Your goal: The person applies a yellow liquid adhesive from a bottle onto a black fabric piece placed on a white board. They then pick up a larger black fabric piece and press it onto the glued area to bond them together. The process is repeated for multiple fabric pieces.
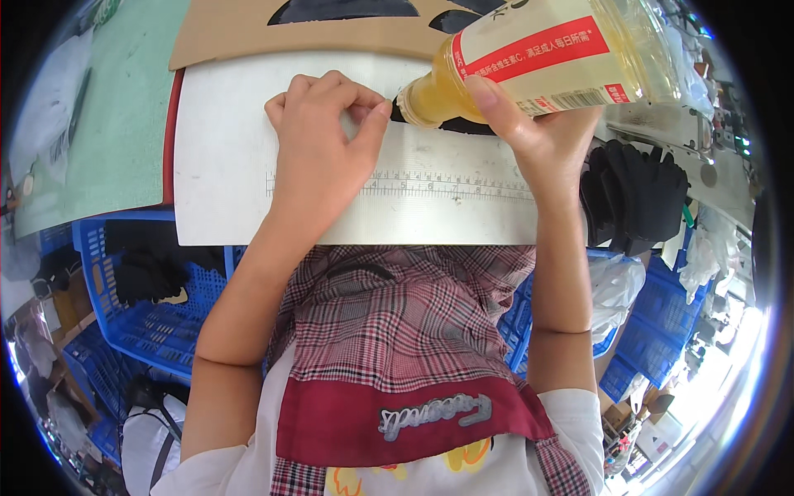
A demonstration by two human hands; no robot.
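White worktable [223, 165] with a printed ruler strip fills the scene, blue plastic crates [141, 322] below at left. Left hand [318, 145] pinches its fingertips at the neck of a tilted clear bottle [546, 58] of yellow drink, red-and-white label facing up. Right hand [538, 124] grasps the bottle's body. Black gloves [633, 194] lie at right.

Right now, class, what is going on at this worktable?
A person holds a clear plastic bottle of yellowish drink, tilted on its side, in the right hand. The left hand pinches at the bottle's cap end. Both hands are over a white table with a printed ruler scale. Black gloves lie to the right, and blue crates stand below.
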